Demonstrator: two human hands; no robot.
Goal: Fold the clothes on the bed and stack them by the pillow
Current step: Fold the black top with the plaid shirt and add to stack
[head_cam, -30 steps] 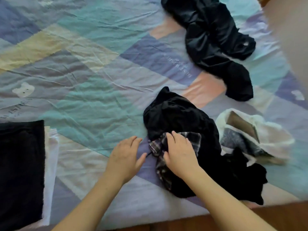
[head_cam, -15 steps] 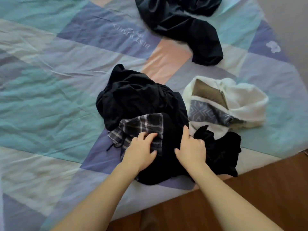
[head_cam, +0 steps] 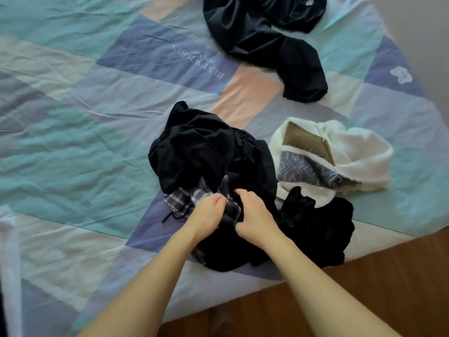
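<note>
Both your hands, left hand [head_cam: 209, 210] and right hand [head_cam: 252, 215], clutch the plaid garment [head_cam: 181, 199], half buried under the black heap [head_cam: 206, 154]; lifting could drag that heap off the bed [head_cam: 73, 117].

Single head-worn view, steeply down and forward, close over the bed [head_cam: 73, 147].

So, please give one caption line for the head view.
Both hands grip a plaid garment within a black clothes pile on the bed.

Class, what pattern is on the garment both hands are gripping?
A dark grey and white plaid garment, best seen in the head view.
</note>
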